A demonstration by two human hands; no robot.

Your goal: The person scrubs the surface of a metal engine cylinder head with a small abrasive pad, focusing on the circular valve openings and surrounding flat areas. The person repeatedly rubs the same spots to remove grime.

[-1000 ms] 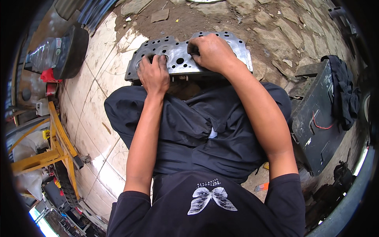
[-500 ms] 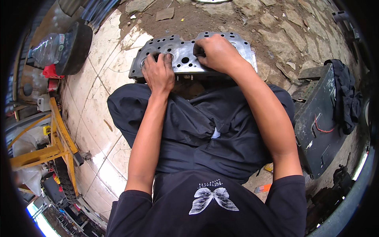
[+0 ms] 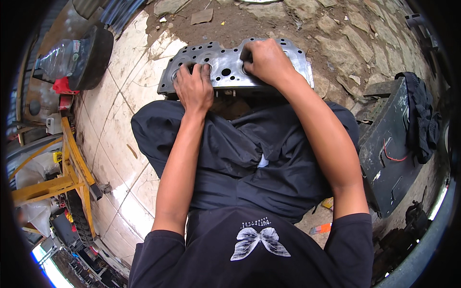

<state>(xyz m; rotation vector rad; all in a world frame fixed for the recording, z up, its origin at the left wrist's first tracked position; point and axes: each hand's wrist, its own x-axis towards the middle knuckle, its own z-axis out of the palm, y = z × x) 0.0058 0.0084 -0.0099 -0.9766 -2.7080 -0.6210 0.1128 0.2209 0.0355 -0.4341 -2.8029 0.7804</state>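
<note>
In the head view, both hands rest on a grey metal engine part (image 3: 230,67), a flat block with many round holes, which lies on the ground just in front of the person's knees. The left hand (image 3: 194,89) lies palm down on the near left part of the block, its fingers (image 3: 185,72) bent and pressing into one of the round openings. The right hand (image 3: 266,60) is on the upper right part of the block, curled, with its fingertips pressed against the metal; I cannot tell if it pinches something small under the fingers. Neither hand lifts the block.

Left of the left hand there is a pale tiled floor (image 3: 120,129), and further left a yellow metal frame (image 3: 72,168). Above it, well apart from the hands, a clear plastic bottle (image 3: 57,55) leans beside a dark round object (image 3: 96,55). Right of the right hand, past the rough stone ground (image 3: 355,43), stands a black box (image 3: 389,149) with a red wire, and a dark cloth (image 3: 420,115) hangs on it.
</note>
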